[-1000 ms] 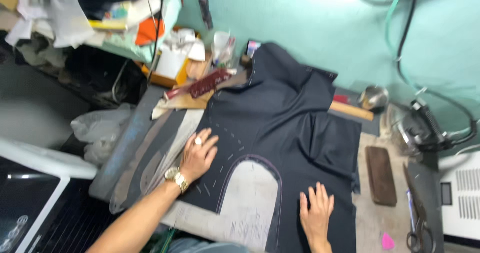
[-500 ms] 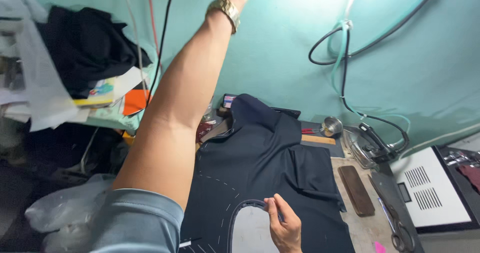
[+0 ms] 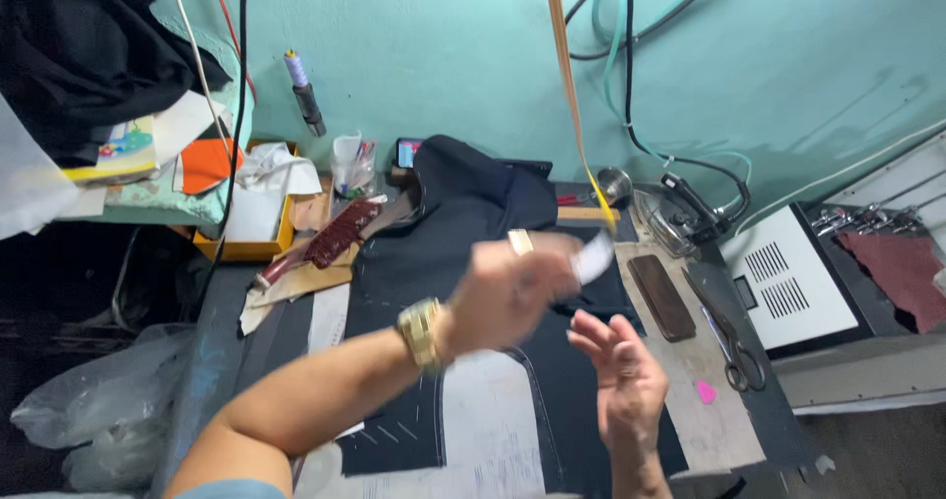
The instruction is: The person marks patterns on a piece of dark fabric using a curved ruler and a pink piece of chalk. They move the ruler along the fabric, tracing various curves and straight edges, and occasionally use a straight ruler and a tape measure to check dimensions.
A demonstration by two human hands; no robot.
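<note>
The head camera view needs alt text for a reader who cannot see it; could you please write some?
A person's left hand, with a gold watch, pulls a hanging yellow measuring tape down over dark fabric on a worktable, while the right hand opens beneath it. Scissors, an iron and a pink chalk lie to the right.

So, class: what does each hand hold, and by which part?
The left hand grips a hanging measuring tape near its lower end; the right hand is open, holding nothing.
</note>
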